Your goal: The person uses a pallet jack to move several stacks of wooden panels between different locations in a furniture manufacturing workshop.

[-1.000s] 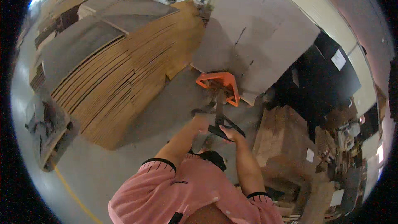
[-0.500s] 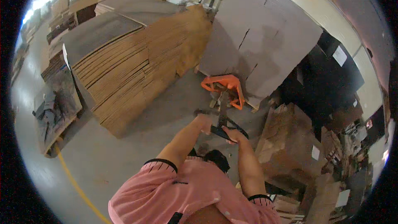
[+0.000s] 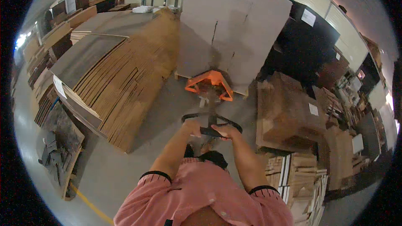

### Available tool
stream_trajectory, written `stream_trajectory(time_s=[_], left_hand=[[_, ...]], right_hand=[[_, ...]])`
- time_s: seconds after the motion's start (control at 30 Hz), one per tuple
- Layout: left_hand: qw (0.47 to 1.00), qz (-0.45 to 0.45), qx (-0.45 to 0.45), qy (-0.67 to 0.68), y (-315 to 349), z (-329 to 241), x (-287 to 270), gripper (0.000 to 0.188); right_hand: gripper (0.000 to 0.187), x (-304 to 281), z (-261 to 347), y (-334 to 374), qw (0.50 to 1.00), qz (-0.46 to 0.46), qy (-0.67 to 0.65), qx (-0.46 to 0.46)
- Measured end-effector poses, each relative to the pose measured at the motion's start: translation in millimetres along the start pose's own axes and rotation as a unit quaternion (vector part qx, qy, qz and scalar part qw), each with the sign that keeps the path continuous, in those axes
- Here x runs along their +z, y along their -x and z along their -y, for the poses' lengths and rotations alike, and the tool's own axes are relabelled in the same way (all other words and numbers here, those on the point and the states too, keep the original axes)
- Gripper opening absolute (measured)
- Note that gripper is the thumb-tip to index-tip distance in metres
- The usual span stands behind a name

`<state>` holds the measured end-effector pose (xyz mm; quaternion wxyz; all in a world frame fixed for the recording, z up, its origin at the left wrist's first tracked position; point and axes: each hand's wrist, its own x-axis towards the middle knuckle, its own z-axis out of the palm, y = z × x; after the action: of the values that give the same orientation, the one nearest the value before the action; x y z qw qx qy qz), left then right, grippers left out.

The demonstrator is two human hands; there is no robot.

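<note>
Both my arms reach forward to the black loop handle (image 3: 208, 131) of an orange pallet jack (image 3: 212, 78). My left hand (image 3: 192, 128) is wrapped round the handle's left part, and my right hand (image 3: 226, 131) grips it right of the shaft. The jack's orange frame stands close against a tall load of grey-brown cardboard sheets (image 3: 234, 21). Its forks are hidden under that load, which rests on a wooden pallet (image 3: 239, 92). My fingertips are partly hidden beneath the handle.
Left lies a long, leaning stack of brown cardboard (image 3: 125, 79). A low board with dark scraps (image 3: 60, 148) sits nearer left, by a yellow floor line (image 3: 90, 204). On the right are a brown cardboard pile (image 3: 289, 119), bundled flat strips (image 3: 299, 180) and a black-wrapped stack (image 3: 303, 46).
My view has turned, so the load and stacks sit farther left. The jack's handle now stands straighter before me, and more strips show at lower right. Both hands keep their grip.
</note>
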<state>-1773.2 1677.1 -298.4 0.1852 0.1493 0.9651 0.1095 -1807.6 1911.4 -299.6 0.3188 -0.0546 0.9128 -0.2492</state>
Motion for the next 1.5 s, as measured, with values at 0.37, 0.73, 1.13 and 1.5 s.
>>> stream_trajectory(time_s=[0.37,0.73,1.13,1.5], left_hand=[[0.998,-0.013,0.036,-0.041,114,-32,69,0.043],[0.999,0.010,0.013,-0.044,275,-92,124,0.040],[0.995,-0.072,0.065,-0.004,483,-117,193,0.044],[0.993,0.104,0.049,-0.020,668,-189,195,0.045]], right_hand=[[0.082,78,4,146,0.997,0.056,0.008,0.051],[0.083,170,-5,302,0.997,-0.005,-0.030,-0.075],[0.092,302,25,475,0.996,0.022,0.084,0.008],[0.092,390,15,649,0.993,-0.021,0.116,0.008]])
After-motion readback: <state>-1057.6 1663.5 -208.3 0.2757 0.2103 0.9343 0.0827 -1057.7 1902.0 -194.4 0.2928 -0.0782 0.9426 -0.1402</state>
